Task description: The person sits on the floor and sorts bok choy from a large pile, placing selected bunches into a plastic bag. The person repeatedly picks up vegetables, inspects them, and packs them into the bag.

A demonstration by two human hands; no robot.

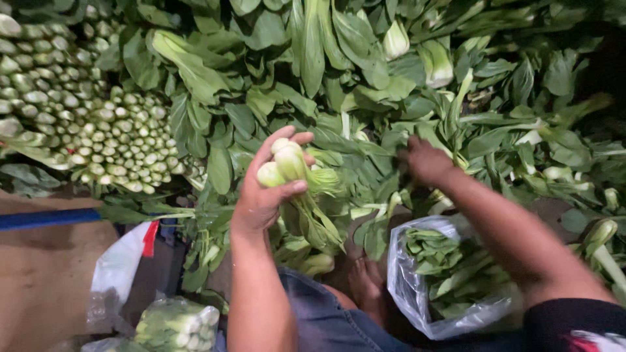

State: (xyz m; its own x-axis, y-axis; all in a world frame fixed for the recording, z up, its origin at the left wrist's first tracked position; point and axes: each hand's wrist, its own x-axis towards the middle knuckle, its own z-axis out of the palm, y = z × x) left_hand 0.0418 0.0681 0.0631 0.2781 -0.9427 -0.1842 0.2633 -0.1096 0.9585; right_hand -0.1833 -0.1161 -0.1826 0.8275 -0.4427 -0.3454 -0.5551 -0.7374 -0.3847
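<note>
Gathering step: bok choy heads (283,166) are clasped in the left hand (264,195); the right hand (424,160), grip unclear, is buried among loose greens (365,140); another head needs grasping.

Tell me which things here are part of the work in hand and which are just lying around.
In use: left hand holding bok choy heads; right hand reaching into loose greens pile; open plastic bag of greens.

Lying about: stacked bok choy, packed bag, blue pole.

One head-worn view only, looking steeply down and forward from close above the left hand (264,195) and right hand (427,161), onto a heap of bok choy (365,72) filling the upper frame.
</note>
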